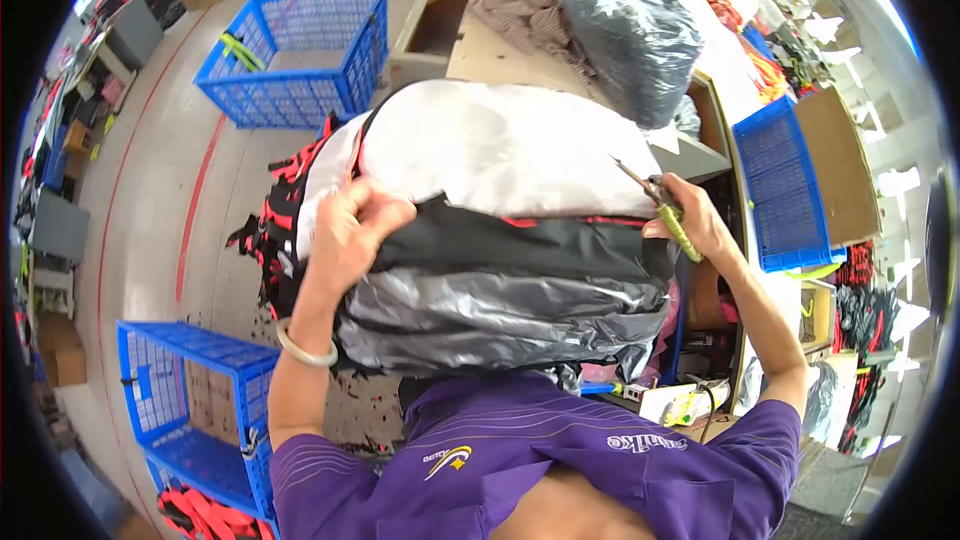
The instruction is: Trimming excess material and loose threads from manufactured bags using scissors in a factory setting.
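A large bundle of sewn fabric lies in front of me, with a white panel (500,145) at the far side and a black panel (500,245) with red trim nearer. My left hand (352,230) is closed in a pinch at the left end, where the white and black fabric meet. My right hand (695,215) grips a pair of scissors (678,232) with yellow-green wrapped handles at the bundle's right end. Their blades point up and left over the white panel. Grey plastic sheeting (500,315) lies closest to my body. Black and red straps (275,225) hang at the left.
Blue plastic crates stand at the far left (290,105), near left (190,420) and right (785,185). Beyond the bundle, a table (480,55) bears a brown cloth (525,15) and a full dark plastic bag (635,40). A cardboard sheet (838,165) leans by the right crate.
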`<action>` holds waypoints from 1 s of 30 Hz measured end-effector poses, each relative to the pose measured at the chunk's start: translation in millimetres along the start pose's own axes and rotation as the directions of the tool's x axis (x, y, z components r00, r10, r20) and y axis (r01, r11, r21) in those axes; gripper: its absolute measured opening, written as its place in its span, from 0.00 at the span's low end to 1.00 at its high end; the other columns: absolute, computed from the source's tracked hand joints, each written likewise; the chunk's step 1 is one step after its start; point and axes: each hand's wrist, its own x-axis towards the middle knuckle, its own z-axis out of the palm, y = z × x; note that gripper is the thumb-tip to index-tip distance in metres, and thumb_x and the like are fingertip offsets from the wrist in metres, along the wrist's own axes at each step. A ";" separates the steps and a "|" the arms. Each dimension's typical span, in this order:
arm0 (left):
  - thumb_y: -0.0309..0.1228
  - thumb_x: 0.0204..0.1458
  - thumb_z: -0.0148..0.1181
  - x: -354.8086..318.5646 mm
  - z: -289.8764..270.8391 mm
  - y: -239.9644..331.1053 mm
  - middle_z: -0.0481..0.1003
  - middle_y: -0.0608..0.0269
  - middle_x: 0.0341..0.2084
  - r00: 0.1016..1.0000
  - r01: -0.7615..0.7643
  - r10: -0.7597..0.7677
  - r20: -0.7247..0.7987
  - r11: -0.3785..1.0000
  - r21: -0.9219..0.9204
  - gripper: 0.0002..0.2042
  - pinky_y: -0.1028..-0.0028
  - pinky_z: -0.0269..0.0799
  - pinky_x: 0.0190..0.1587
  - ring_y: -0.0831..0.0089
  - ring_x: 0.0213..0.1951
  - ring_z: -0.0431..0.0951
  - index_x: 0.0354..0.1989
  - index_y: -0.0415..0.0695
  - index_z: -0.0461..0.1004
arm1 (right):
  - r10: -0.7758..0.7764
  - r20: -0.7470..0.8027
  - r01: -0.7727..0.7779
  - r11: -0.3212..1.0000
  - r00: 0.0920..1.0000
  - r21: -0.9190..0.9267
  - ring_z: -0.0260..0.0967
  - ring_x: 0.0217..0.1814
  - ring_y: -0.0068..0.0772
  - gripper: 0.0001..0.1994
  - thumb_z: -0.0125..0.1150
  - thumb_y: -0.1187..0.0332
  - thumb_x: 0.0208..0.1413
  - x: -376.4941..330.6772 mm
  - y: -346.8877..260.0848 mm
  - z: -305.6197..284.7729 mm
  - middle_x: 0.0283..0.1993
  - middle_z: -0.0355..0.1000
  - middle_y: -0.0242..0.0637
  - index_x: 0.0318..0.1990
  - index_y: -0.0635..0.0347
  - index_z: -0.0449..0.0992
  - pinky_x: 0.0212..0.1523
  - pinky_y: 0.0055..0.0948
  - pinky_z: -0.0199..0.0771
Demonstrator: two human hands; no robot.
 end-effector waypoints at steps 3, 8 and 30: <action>0.26 0.48 0.62 -11.0 32.7 34.2 0.78 0.59 0.24 0.995 -0.053 0.044 0.093 0.994 0.093 0.06 0.77 0.71 0.33 0.79 0.27 0.75 0.29 0.35 0.76 | -0.104 0.089 0.081 0.968 0.991 0.236 0.69 0.39 0.24 0.29 0.73 0.63 0.40 7.3 -44.5 10.1 0.33 0.70 0.36 0.48 0.66 0.66 0.39 0.26 0.70; 0.24 0.48 0.61 -25.2 51.1 36.8 0.78 0.59 0.26 0.987 -0.143 0.131 0.096 0.981 0.134 0.07 0.77 0.71 0.34 0.78 0.28 0.76 0.34 0.34 0.75 | -0.266 -0.047 0.266 0.897 0.963 0.354 0.69 0.34 0.60 0.19 0.62 0.60 0.49 42.8 -137.0 79.6 0.27 0.70 0.54 0.39 0.64 0.64 0.30 0.46 0.66; 0.26 0.42 0.66 -30.3 46.4 -3.3 0.74 0.63 0.20 0.996 -0.042 0.052 -0.068 0.988 0.148 0.09 0.80 0.66 0.31 0.83 0.25 0.69 0.30 0.34 0.74 | -0.166 -0.256 0.247 0.912 0.952 0.329 0.66 0.25 0.45 0.23 0.70 0.54 0.42 50.2 -94.8 73.0 0.24 0.67 0.46 0.33 0.65 0.66 0.27 0.40 0.64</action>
